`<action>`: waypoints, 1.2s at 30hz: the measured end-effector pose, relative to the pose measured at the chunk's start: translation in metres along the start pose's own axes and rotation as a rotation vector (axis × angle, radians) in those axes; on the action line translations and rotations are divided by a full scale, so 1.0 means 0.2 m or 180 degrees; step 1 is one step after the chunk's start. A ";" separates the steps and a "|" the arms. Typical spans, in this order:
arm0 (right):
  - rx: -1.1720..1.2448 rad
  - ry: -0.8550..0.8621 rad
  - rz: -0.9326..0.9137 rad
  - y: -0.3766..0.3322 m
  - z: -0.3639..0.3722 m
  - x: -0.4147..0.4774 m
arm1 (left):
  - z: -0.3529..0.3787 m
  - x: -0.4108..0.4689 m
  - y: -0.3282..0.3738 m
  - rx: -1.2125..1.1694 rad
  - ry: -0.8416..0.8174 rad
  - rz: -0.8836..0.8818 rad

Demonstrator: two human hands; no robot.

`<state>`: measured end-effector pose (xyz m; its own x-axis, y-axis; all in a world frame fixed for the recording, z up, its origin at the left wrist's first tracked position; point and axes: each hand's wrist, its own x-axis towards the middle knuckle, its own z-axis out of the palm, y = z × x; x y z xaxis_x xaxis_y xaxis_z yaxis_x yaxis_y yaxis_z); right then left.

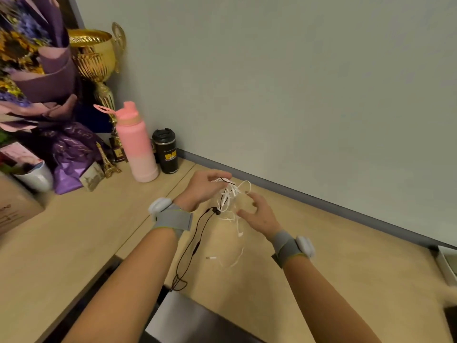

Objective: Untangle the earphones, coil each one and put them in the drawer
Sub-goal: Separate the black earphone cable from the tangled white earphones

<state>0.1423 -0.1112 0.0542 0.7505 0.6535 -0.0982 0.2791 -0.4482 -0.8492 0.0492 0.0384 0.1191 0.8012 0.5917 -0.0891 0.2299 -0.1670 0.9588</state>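
My left hand (205, 185) holds up a tangled bunch of white earphones (231, 194) and black earphones (197, 240) above the wooden desk (321, 256). Its fingers pinch the top of the knot. The black cable hangs down from the knot and trails to the desk's front edge, with a black earbud near the knot. White strands and a white plug dangle below it. My right hand (259, 214) hovers just right of the tangle with its fingers spread; whether it touches a strand I cannot tell. No drawer shows clearly.
A pink bottle (137, 147) and a black tumbler (167, 151) stand at the back by the wall. Left of them are a gold trophy (99, 55), a purple bouquet (37, 70) and a small tower model (107, 162). A cardboard box (14, 209) sits far left.
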 end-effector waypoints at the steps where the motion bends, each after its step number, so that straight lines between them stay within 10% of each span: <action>1: 0.0435 -0.0276 -0.0110 -0.07 0.01 -0.01 | 0.00 -0.01 0.05 -0.0077 -0.0094 0.0009; 6: 0.1749 0.0097 0.0090 -0.22 0.01 -0.02 | -0.01 -0.04 0.12 -0.0608 -0.0249 -0.0293; 16: 0.2631 0.0154 0.0619 -0.17 -0.07 -0.04 | -0.03 -0.08 -0.20 0.0632 0.1125 -0.0163; 21: 0.2784 0.0181 0.0594 -0.16 -0.16 -0.05 | -0.10 -0.04 -0.18 -0.0886 0.1926 -0.1022; 26: 0.2429 0.1032 0.1081 -0.08 -0.29 0.02 | -0.22 -0.03 -0.11 -0.1878 0.1257 -0.1555; 36: 0.0993 -0.0470 -0.0025 -0.30 -0.06 -0.05 | -0.07 -0.04 0.23 -0.1698 -0.0119 -0.0923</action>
<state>0.1249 -0.0976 0.1126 0.6478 0.7478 -0.1457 0.0710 -0.2496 -0.9657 0.0448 0.0374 0.1681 0.7685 0.5242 -0.3669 0.1407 0.4210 0.8961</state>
